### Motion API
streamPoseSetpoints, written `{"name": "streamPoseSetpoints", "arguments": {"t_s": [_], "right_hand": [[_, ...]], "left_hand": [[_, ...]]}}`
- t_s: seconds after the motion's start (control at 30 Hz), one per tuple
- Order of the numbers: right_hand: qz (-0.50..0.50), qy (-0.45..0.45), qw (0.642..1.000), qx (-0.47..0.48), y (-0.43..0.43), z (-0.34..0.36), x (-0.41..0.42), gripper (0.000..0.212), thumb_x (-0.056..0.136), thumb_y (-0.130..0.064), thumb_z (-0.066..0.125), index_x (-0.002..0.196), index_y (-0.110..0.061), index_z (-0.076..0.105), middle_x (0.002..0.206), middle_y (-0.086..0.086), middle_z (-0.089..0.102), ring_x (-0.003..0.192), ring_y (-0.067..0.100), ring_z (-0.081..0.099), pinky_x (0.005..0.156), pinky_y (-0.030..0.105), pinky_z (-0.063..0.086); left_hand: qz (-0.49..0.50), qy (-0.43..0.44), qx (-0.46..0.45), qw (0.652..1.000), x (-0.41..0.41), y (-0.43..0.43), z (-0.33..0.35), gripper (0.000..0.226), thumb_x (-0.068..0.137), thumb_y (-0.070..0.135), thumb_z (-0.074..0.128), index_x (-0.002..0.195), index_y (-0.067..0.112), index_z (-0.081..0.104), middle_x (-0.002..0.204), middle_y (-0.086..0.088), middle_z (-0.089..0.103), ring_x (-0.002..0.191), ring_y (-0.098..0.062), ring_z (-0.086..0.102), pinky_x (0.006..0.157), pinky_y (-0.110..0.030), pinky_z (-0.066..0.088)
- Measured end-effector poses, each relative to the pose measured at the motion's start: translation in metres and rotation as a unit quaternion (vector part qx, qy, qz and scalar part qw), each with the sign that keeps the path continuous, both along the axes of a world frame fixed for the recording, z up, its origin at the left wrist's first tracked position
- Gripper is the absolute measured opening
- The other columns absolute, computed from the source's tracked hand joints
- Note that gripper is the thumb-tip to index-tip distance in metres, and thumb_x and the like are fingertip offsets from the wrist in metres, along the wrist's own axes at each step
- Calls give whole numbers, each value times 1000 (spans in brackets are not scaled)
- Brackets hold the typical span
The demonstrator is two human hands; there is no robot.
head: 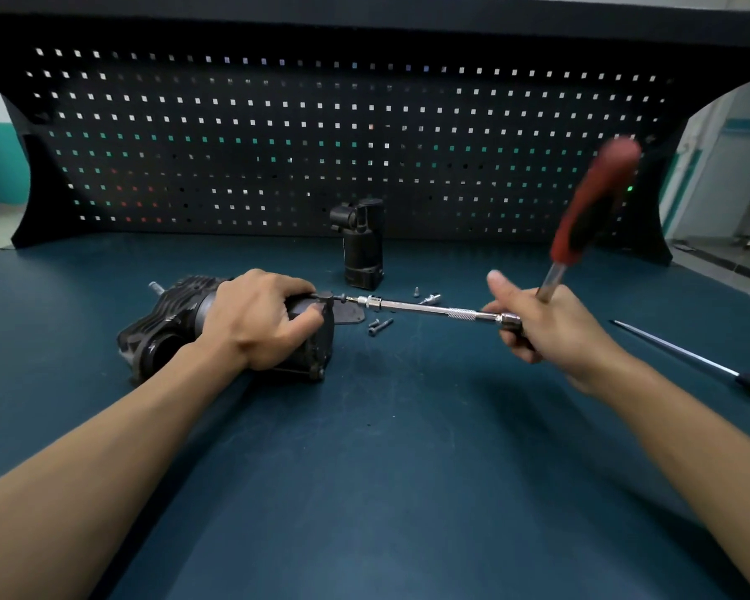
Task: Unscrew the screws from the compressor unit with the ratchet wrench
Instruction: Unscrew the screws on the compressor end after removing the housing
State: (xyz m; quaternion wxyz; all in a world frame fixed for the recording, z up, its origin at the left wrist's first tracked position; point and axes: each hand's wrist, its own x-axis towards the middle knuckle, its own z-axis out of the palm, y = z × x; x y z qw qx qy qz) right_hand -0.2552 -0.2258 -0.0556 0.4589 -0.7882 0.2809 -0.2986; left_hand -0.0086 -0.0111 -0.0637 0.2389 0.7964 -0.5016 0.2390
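Note:
The black compressor unit (165,326) lies on its side on the dark blue bench, left of centre. My left hand (260,318) presses down on its right end. My right hand (537,322) grips the head of the ratchet wrench (589,210), whose red and black handle points up and looks blurred. A long chrome extension bar (425,308) runs level from the wrench head leftward to a screw on the unit's right face. Two loose dark screws (379,326) lie on the bench just below the bar.
A second black cylindrical part (362,244) stands upright behind the bar. A small screw (416,291) and a chrome socket bit (430,299) lie near it. A yellow-handled screwdriver (702,365) rests at the right edge. A black pegboard (321,136) closes the back.

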Motion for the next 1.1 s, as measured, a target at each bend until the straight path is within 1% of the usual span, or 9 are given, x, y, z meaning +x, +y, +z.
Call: {"name": "streamPoseSetpoints", "arguments": {"t_s": [0.13, 0.27, 0.43, 0.67, 0.77, 0.87, 0.9, 0.97, 1.1], "right_hand": [[15, 34, 983, 179, 4, 4, -1, 83, 75, -81, 56, 90, -2, 75, 53, 6, 53, 39, 16, 37, 36, 22, 30], [74, 64, 963, 250, 5, 9, -4, 81, 59, -77, 65, 90, -3, 75, 53, 4, 47, 37, 13, 29, 37, 23, 25], [95, 46, 924, 368, 1, 11, -5, 57, 77, -60, 66, 80, -4, 76, 48, -5, 37, 32, 7, 23, 35, 20, 19], [124, 49, 920, 368, -4, 6, -4, 40, 63, -46, 77, 82, -12, 66, 49, -4, 42, 34, 6, 28, 36, 19, 22], [122, 55, 960, 245, -3, 3, -7, 40, 57, -47, 84, 76, -17, 66, 54, 3, 52, 38, 9, 35, 38, 20, 31], [104, 82, 990, -45, -4, -1, -11, 15, 75, -36, 83, 81, -23, 76, 66, 3, 67, 53, 13, 56, 52, 22, 47], [101, 80, 983, -131, -5, -1, -12, 7, 80, -28, 82, 87, -28, 78, 75, -2, 73, 64, 13, 64, 63, 22, 52], [105, 49, 954, -275, -10, -4, -12, 24, 85, -14, 79, 107, -22, 77, 90, -2, 75, 83, 16, 69, 79, 23, 53], [110, -26, 900, -422, -15, -2, -8, 31, 87, -3, 74, 117, -11, 73, 86, -6, 62, 80, 6, 61, 77, 19, 47]], "left_hand": [[4, 2, -3, 1000, -2, 1, -1, 60, 70, 62, 29, 97, 30, 72, 87, 2, 73, 89, -30, 63, 69, -36, 44], [8, 6, -5, 1000, -3, 1, 0, 62, 69, 63, 28, 97, 30, 73, 87, 2, 74, 90, -30, 63, 70, -36, 45], [4, 1, -12, 1000, -3, 2, 0, 63, 69, 62, 28, 99, 30, 74, 90, 1, 75, 91, -30, 64, 68, -35, 41], [-1, -6, -16, 1000, -6, 2, 0, 62, 71, 62, 30, 96, 28, 74, 87, 0, 74, 89, -31, 64, 69, -36, 46], [0, -2, -24, 1000, -7, 4, 0, 62, 71, 62, 31, 98, 27, 75, 92, 0, 75, 92, -31, 65, 72, -38, 49], [5, 14, -28, 1000, -8, 3, 1, 63, 70, 63, 32, 100, 29, 75, 96, 2, 76, 96, -30, 66, 76, -39, 50], [6, 21, -28, 999, -8, 3, 2, 63, 69, 63, 32, 100, 29, 75, 97, 2, 76, 97, -29, 66, 78, -39, 50], [7, 32, -34, 999, -10, 2, 3, 63, 69, 63, 34, 100, 28, 76, 100, 4, 76, 99, -28, 66, 79, -39, 50], [7, 52, -49, 997, -13, 5, 4, 64, 69, 62, 37, 99, 23, 77, 102, 4, 75, 102, -24, 66, 83, -38, 50]]}}
